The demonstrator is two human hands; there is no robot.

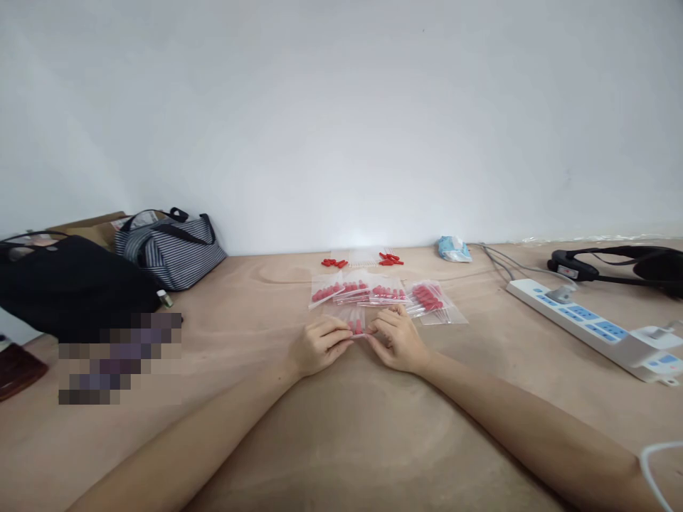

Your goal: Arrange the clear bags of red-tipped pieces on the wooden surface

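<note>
Between both hands is a small clear plastic bag [349,314] with red pieces inside, close to the table surface. My left hand [323,346] pinches its near left edge between thumb and fingers. Gripping the near right edge of that bag is my right hand [399,340]. Just beyond lie several filled clear bags [355,288] of red pieces, overlapping in a row. More filled bags [430,299] are stacked to the right of them. What exactly the red pieces are, I cannot tell.
Loose red pieces [334,264] lie in two groups near the wall. A blue crumpled mask [454,249] is right of them. A white power strip [576,320] and black headset [613,267] stand right; a striped bag [178,249] and black bag [75,284] stand left.
</note>
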